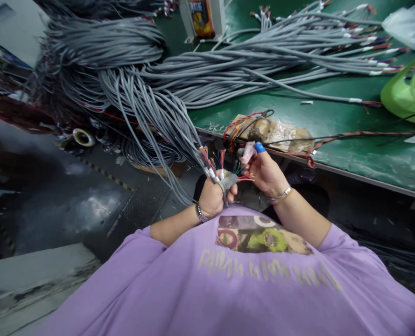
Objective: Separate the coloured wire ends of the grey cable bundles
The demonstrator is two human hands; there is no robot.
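Note:
My left hand (211, 195) is closed around grey cables near their ends, with a grey wrap on the thumb or a finger. Stripped coloured wires (221, 159) and white sleeves stick up from its grip. Other thin wires (245, 177), orange, red, green and blue, fan out to the right. My right hand (266, 173) has its fingers bent together at the tips of these wires, seemingly pinching some of them. Blue tape and a pale pink cover wrap its fingers. Its exact fingertip contact is partly hidden.
Long grey cables (207, 77) lie across the green table (354, 161), some hanging off its edge. A taped cardboard piece (287, 135) with black and red leads sits at the edge beyond my hands. A green basket (412, 91) stands right; a coiled bundle lies below.

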